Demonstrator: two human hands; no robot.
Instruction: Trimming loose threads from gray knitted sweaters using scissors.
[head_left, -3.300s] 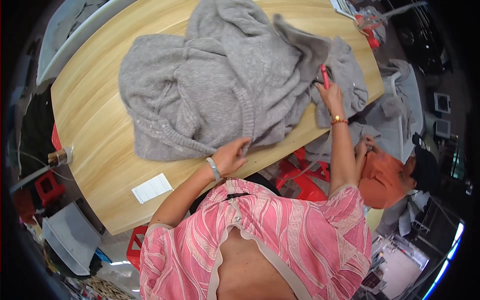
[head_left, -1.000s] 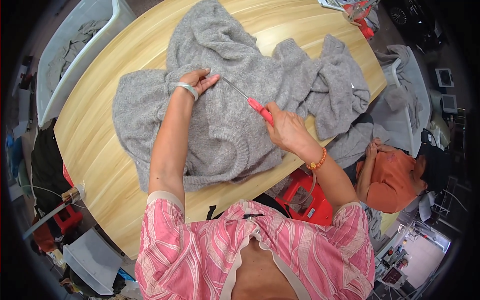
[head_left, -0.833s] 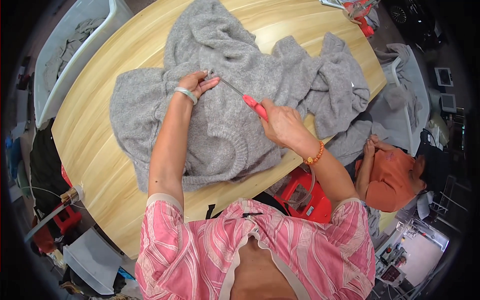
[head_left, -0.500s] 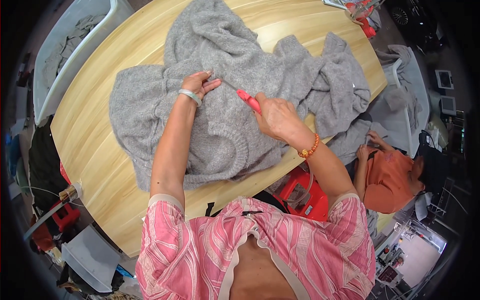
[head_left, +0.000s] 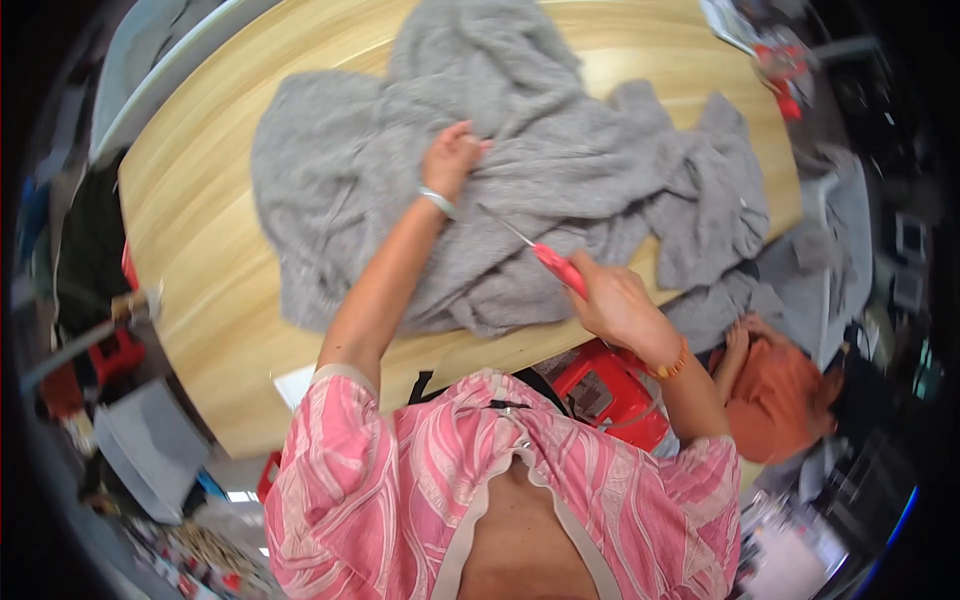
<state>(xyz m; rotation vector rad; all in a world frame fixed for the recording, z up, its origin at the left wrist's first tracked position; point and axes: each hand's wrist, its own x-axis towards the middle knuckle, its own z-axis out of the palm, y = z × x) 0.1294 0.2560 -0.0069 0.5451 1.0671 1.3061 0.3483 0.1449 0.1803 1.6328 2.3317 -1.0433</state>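
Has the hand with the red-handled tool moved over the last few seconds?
Yes. The right hand with the red-handled tool came back from the far right edge of the wooden table to its near edge, over the grey knitted garment.

A garment workroom or small textile workshop is indicated. A long wooden worktable (head_left: 200,250) with rounded corners is covered by a large grey knitted garment (head_left: 560,170), and more grey fabric (head_left: 850,230) is draped past the table's right edge. Red plastic stools (head_left: 610,390) are seen under the near edge. Cluttered bins and boxes (head_left: 150,450) are noted on the floor at left.
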